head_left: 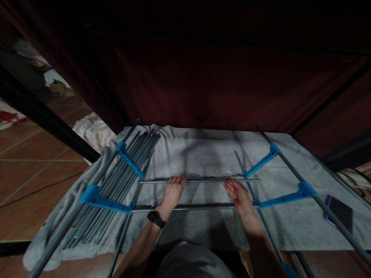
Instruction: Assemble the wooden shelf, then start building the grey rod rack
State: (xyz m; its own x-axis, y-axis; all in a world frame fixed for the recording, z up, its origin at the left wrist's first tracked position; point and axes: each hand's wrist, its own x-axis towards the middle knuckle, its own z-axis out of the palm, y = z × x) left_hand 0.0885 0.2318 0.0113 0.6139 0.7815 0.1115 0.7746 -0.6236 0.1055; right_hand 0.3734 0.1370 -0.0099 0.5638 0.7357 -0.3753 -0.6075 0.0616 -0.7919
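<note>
A rack of grey metal rods and blue plastic connectors lies on a grey towel (203,150). My left hand (173,192), a black watch on its wrist, has its fingers curled over the far cross rod (203,180). My right hand (238,193) grips the same rod near its right end, next to a blue connector (261,162). A second cross rod (197,208) runs under both wrists. The left frame section carries two blue connectors (104,199) and lies over a bundle of loose grey rods (121,189).
A dark phone (339,212) lies on the towel at the right. Dark red fabric hangs behind the towel. Brown floor tiles and a pale striped cloth (92,131) lie to the left, with a black bar crossing them. The scene is dim.
</note>
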